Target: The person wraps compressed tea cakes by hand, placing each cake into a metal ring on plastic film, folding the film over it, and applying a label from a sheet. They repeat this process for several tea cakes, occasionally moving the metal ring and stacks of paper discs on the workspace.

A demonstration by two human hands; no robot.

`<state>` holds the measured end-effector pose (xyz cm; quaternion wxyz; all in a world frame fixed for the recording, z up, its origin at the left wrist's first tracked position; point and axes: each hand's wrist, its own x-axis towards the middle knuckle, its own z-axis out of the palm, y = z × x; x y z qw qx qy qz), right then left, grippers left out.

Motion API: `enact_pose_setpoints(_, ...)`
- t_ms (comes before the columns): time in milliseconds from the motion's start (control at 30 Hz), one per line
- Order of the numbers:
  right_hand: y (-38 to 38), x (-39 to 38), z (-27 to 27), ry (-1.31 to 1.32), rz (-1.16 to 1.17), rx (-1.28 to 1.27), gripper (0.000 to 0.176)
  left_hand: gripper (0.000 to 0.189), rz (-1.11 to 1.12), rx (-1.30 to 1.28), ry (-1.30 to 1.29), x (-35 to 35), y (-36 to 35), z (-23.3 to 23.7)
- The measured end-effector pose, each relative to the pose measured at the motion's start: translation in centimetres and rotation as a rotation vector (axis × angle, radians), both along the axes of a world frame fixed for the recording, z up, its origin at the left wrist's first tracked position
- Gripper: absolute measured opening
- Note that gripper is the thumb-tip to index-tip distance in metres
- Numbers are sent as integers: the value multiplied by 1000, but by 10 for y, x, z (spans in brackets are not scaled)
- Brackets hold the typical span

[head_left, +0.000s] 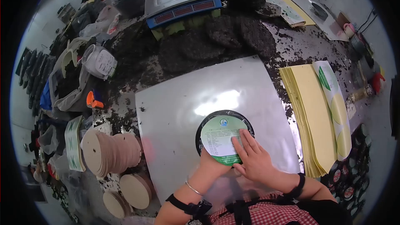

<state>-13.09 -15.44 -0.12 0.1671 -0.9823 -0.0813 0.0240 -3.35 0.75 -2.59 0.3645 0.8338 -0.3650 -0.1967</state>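
A round green-and-white printed label (225,139) lies over a black round package (199,131) with a shiny, plastic-looking edge, at the near part of the silver sheet. My right hand (252,158) rests on the label's right side, its fingers stretched out and nearly flat against the print. From below left comes my left hand (210,164), passing beneath the label's lower edge. The label covers its fingers, so what they do is hidden.
Cream cardboard discs (110,154) sit in stacks on the left, near an orange tape cutter (95,100). Yellow-backed label sheets (310,116) lie to the right. Dark crumbly material and pressed dark discs (200,46) spread behind the silver sheet (166,108), below a blue scale (183,10).
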Motion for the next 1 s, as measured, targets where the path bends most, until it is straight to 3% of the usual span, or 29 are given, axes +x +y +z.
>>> enact_pose_setpoints(33,-2,4,6,9,-7,-12,88,54,36,9,224,3,-4,5)
enact_pose_setpoints(67,-6,8,25,115,35,-42,87,54,29,-1,242,1,-7,-10)
enact_pose_setpoints(133,-8,17,57,247,67,-74,87,53,195,-505,699,-12,-6,-49)
enact_pose_setpoints(167,-6,30,70,229,41,-13,83,53,193,-512,716,-9,-8,-43)
enact_pose_setpoints(233,-2,61,55,242,17,46,80,57,139,-275,205,-3,-7,0)
enact_pose_setpoints(267,-2,80,14,98,54,19,76,63,260,-430,457,1,-3,30)
enact_pose_setpoints(300,-1,88,-8,-58,96,-8,73,63,265,-431,470,4,13,28)
enact_pose_setpoints(367,-1,87,-9,-67,99,-33,70,73,-356,210,-369,20,46,21)
enact_pose_setpoints(500,24,84,-6,-87,142,-91,66,69,-375,303,-440,-8,102,38)
enact_pose_setpoints(567,32,80,-16,-42,293,-80,63,64,-384,201,-330,12,93,37)
enact_pose_setpoints(600,31,77,-19,-77,330,-84,62,50,-485,130,-146,30,97,41)
enact_pose_setpoints(633,30,74,-19,-112,360,-94,62,50,-465,137,-167,29,109,40)
enact_pose_setpoints(700,31,78,-11,-109,354,24,63,43,564,-347,800,34,127,32)
enact_pose_setpoints(733,36,78,-9,-125,314,-15,64,43,563,-355,766,37,110,19)
enact_pose_setpoints(800,50,56,-1,-61,319,-149,63,36,622,-417,91,21,56,-18)
enact_pose_setpoints(833,47,39,0,-87,336,-156,63,40,548,-394,375,26,51,-22)
enact_pose_setpoints(900,19,5,-5,307,713,154,64,44,465,-518,457,35,50,-39)
enact_pose_setpoints(933,8,-4,-2,295,690,157,64,44,440,-511,454,28,48,-33)
enact_pose_setpoints(1000,-16,-9,7,163,455,293,64,47,523,-828,783,23,28,-14)
